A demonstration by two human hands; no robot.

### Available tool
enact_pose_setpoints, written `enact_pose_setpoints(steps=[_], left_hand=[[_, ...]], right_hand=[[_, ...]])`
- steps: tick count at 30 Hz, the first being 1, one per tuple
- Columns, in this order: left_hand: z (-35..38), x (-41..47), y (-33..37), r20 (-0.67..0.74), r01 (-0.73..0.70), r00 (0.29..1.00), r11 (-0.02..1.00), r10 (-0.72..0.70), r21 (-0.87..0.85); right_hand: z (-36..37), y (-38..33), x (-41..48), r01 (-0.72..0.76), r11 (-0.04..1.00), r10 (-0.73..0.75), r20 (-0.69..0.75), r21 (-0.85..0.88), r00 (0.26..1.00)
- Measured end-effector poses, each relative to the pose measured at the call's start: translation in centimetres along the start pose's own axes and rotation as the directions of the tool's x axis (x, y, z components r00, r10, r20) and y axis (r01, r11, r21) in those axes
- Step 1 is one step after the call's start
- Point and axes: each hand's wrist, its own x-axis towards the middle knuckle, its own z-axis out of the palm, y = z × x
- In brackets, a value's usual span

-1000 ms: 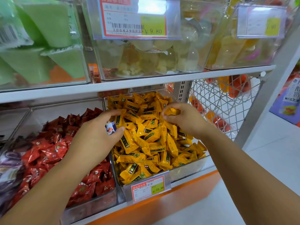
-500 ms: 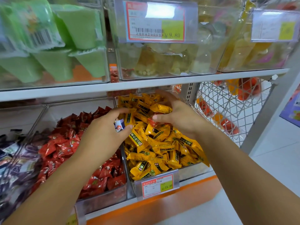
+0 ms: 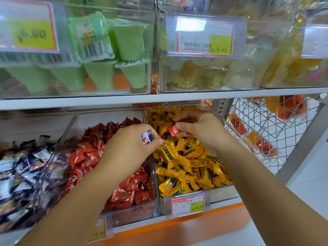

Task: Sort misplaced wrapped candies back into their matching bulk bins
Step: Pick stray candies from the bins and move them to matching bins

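Note:
Three clear bins sit on the lower shelf. The yellow candy bin (image 3: 221, 193) is on the right, the red candy bin (image 3: 131, 210) in the middle, and a bin of purple and white candies (image 3: 23, 176) on the left. My right hand (image 3: 202, 128) hovers over the back of the yellow bin and pinches a red wrapped candy (image 3: 173, 130) in its fingertips. My left hand (image 3: 131, 148) is above the wall between the red and yellow bins, holding a small purple and white wrapped candy (image 3: 147, 137).
The upper shelf (image 3: 159, 98) carries clear bins of green jelly cups (image 3: 99, 75) and pale jelly cups (image 3: 209, 75), just above my hands. A white wire basket (image 3: 269, 132) with orange items stands to the right. Price tags (image 3: 188, 204) hang on the bin fronts.
My right hand has dug into the back of the yellow bin and lifted out a red candy. My left hand still holds the purple and white candy. The view has shifted left.

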Motion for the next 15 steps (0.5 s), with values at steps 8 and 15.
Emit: enact_pose_setpoints(steps=[8,15], left_hand=[[-3.0,-1.9,-2.7,0.158,0.007,0.987,1.0,-0.008,0.011],[-3.6,-2.9,-3.0,0.294,-0.023,0.955,1.0,0.021,0.005]], right_hand=[[4.8,-1.9,1.0,0.03,0.969,-0.021,-0.042,0.244,0.999],[9.2,-1.9,1.3,-0.034,0.962,-0.008,0.154,0.269,0.988]])
